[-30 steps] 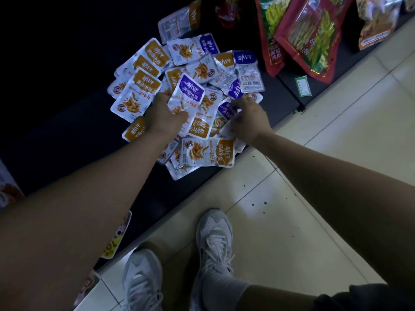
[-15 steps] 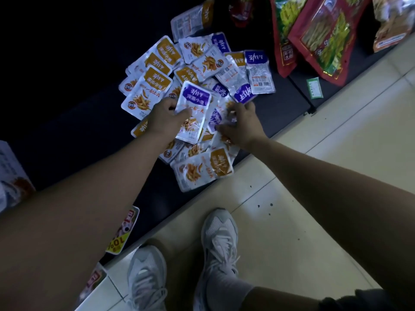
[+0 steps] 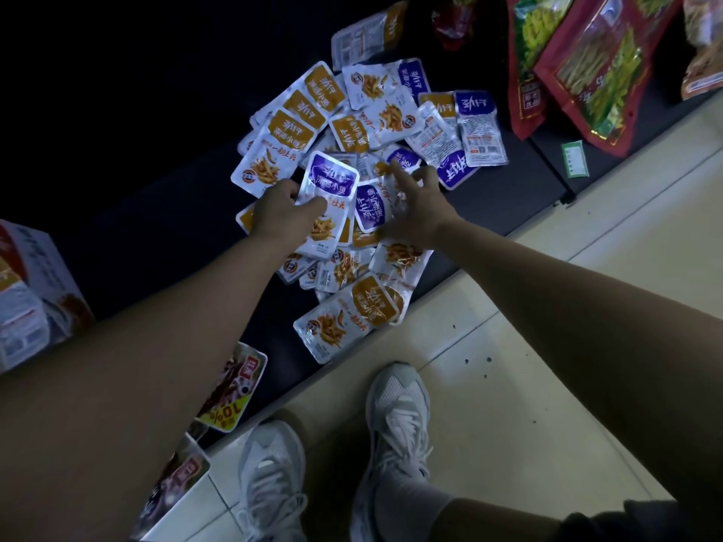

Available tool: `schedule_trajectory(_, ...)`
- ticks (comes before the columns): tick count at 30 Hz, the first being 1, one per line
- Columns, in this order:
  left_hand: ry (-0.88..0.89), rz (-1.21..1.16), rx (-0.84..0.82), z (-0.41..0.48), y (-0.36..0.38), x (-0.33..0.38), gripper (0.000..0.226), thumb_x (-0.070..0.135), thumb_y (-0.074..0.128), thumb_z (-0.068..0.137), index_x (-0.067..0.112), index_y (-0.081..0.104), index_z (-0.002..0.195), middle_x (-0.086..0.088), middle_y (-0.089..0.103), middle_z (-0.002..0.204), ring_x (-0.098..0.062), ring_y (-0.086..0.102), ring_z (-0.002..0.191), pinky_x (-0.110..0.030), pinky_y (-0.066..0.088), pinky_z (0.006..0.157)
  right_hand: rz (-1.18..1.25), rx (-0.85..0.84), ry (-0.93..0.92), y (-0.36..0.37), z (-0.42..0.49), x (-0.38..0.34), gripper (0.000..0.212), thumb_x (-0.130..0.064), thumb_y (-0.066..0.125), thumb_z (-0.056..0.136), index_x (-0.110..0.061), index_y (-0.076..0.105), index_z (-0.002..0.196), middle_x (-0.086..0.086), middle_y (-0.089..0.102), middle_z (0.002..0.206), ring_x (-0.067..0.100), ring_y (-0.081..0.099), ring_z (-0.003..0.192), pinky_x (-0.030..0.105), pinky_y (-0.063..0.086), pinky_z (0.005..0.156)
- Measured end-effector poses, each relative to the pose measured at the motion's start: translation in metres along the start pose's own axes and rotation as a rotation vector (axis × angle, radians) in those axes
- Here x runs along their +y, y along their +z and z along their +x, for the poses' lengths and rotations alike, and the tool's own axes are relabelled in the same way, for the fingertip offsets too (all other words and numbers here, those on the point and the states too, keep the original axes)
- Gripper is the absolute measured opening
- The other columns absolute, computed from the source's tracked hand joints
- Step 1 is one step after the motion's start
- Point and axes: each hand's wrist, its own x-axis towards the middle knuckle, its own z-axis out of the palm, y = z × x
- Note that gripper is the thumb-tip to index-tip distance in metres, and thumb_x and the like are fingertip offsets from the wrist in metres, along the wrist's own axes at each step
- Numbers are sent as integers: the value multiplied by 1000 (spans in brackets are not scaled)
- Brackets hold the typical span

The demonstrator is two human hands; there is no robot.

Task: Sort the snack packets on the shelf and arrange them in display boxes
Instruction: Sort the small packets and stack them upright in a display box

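left hand (image 3: pixel 279 209): fingers curled round a purple packet (image 3: pixel 332 181), lifted above the heap. There may be more stacked under it, can't tell.
right hand (image 3: pixel 420 207): fingers (image 3: pixel 398 174) spread wide over the heap, touching the top packets, not closed on anything visible.
packet pile (image 3: pixel 375 119): orange and purple types mixed and overlapping on the dark shelf (image 3: pixel 156 236), some face down.
step (my read): pulling the purple ones out, early in the sort. Most of the heap is untouched.
display box (image 3: pixel 27 283): far left on the shelf, well apart from the pile.
risk 1: the edge packet (image 3: pixel 348 318) looks to sit at the shelf lip, and raking the heap toward the body could tip it onto the floor (image 3: pixel 547 307).
risk 2: glossy packets slide, so a one-handed stack in the left hand could fan out and drop.
risk 3: low light plus face-down backs means a colour misread and the wrong type in the box.
risk 4: the red bags (image 3: pixel 587 84) are close on the right, and a sweep that way mixes the stock.
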Motion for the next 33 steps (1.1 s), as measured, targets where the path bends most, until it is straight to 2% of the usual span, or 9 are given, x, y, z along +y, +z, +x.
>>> schedule_trajectory(6,-1,-67,-32,-3,-4,-4,19,17,61,92,9,60,110,-10,64,107,-28,62,97,-40,52,85,-70,285,-28,-5,-7,-2,69,-38,84,68,-13,51,124,9,36,132,25,40,119,37,47,94)
schedule_trajectory(10,-80,-148,16,1,-6,-5,30,18,60,93,4,58,119,-13,64,115,-30,62,101,-38,52,84,243,445,131,-14,2,-5,32,-36,70,83,-16,54,102,6,59,106,21,55,92,29,43,71)
schedule_trajectory(13,-85,-173,4,0,-4,-2,28,15,57,94,6,58,121,-8,63,112,-26,61,98,-36,50,81,419,485,196,-16,8,-8,8,-23,61,89,-18,56,94,0,63,84,15,61,72,31,52,65)
schedule_trajectory(16,-49,-182,14,1,0,0,25,13,56,94,9,57,119,-3,59,106,-20,57,92,-27,43,74,579,467,277,-15,9,-8,14,-12,55,93,-14,66,101,-5,59,79,7,57,64,26,56,63)
schedule_trajectory(20,-28,-200,100,6,1,3,12,13,53,95,17,49,105,0,55,98,-15,52,80,-25,40,66,652,669,254,-23,7,-4,12,-12,49,94,-17,60,95,-6,59,78,8,56,65,21,48,60)
schedule_trajectory(22,-37,-225,133,8,4,6,12,13,51,96,19,46,106,-2,53,104,-16,52,81,-27,40,72,792,616,227,-27,4,-5,15,-6,49,92,-18,53,85,-2,57,74,9,55,57,22,45,52)
schedule_trajectory(27,-35,-242,88,7,15,20,17,16,45,99,12,49,114,-8,55,108,-20,52,85,-27,41,69,849,110,128,-15,-5,-19,22,-3,55,95,-14,51,77,3,59,77,11,57,60,18,45,46)
schedule_trajectory(30,-20,-259,34,5,21,24,37,32,50,99,11,51,129,-7,58,122,-21,55,100,-30,43,82,786,14,108,-3,-4,-23,19,-6,59,93,-15,52,78,3,59,78,14,58,61,28,53,56)
schedule_trajectory(33,30,-203,58,8,24,22,48,22,67,89,8,50,132,-8,59,127,-23,58,112,-27,43,85,770,-2,114,0,-2,-24,13,-4,58,94,-14,58,84,4,61,76,15,59,60,32,55,63)
